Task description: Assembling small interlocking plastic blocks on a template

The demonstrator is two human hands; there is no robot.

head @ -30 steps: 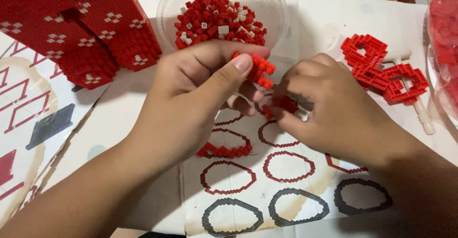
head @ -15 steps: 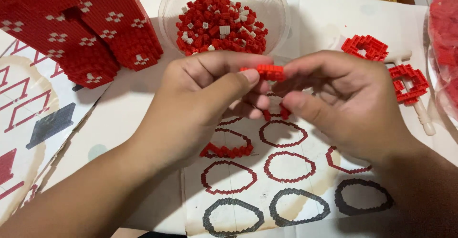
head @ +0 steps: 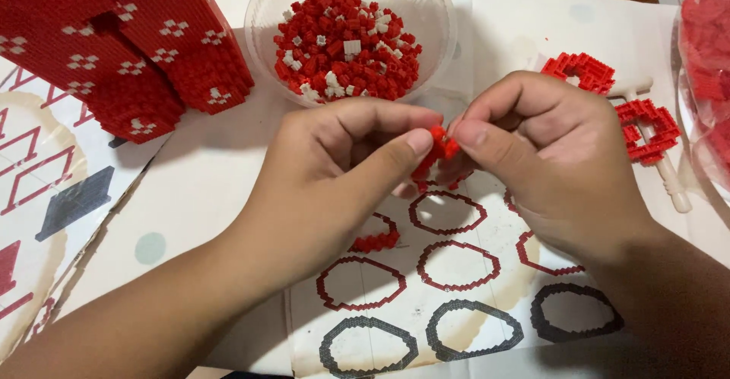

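Observation:
My left hand (head: 334, 174) and my right hand (head: 551, 158) meet in the middle of the view, both pinching a small piece of red micro bricks (head: 439, 145) between thumbs and fingertips. Most of the piece is hidden by my fingers. Directly below the hands lies a printed sheet (head: 456, 303) with red and dark ring outlines. A partial red brick ring (head: 375, 241) rests on one outline, just under my left hand. A clear plastic bowl (head: 262, 14) of loose red and white micro bricks stands just beyond my hands.
A large red brick model with white flower patterns (head: 129, 52) stands at the back left. Finished red ring pieces (head: 646, 130) and a white tool (head: 669, 177) lie at the right. Another clear container of red bricks (head: 707, 67) is at the right edge. A second printed sheet (head: 46, 189) lies left.
My hands have closed tighter over the red piece, so less of it shows. The right hand has shifted left, uncovering the ring pieces at the right.

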